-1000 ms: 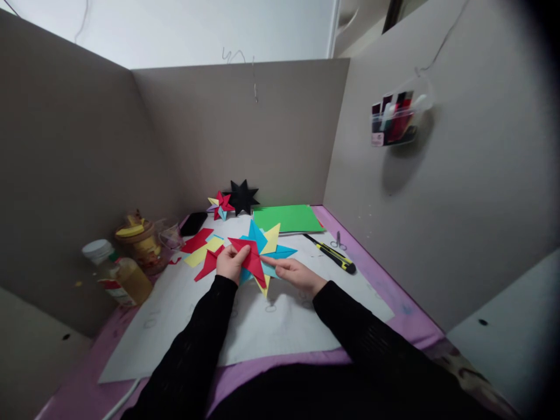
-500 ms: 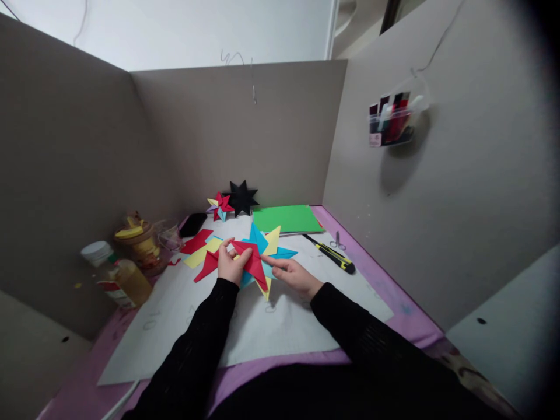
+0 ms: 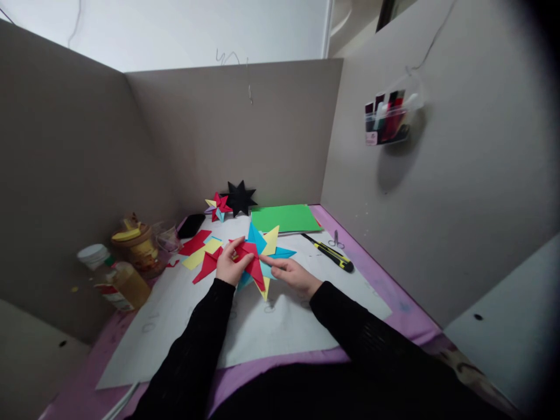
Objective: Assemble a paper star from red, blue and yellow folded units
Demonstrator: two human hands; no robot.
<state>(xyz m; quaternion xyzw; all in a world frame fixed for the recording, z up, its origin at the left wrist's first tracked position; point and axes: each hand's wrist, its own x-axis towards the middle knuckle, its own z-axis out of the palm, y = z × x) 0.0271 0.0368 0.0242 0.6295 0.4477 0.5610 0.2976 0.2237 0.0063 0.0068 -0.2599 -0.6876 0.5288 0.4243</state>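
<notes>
A folded paper star [image 3: 257, 239] with blue, yellow and red points lies in front of me, a little above the white sheet. My left hand [image 3: 231, 266] is closed on its red part, thumb on top and fingers behind. From the right, my right hand [image 3: 294, 276] pinches the star near its middle, the index finger stretched along the red fold. What lies under the fingertips is hidden. Left of my left hand is another red folded piece [image 3: 205, 269], beside a yellow paper strip [image 3: 199, 256] and a red paper piece [image 3: 196, 242].
A yellow-black utility knife [image 3: 330, 254] and small scissors [image 3: 336, 240] lie at the right. Behind are green paper [image 3: 286, 219], a black star [image 3: 240, 198], a small multicoloured star [image 3: 219, 206] and a phone [image 3: 191, 226]. A bottle [image 3: 125, 283] and brown cup [image 3: 140, 248] stand left.
My left fingers have shifted slightly over the red part, covering more of its upper edge. The view has moved a little; the right hand stays at the star.
</notes>
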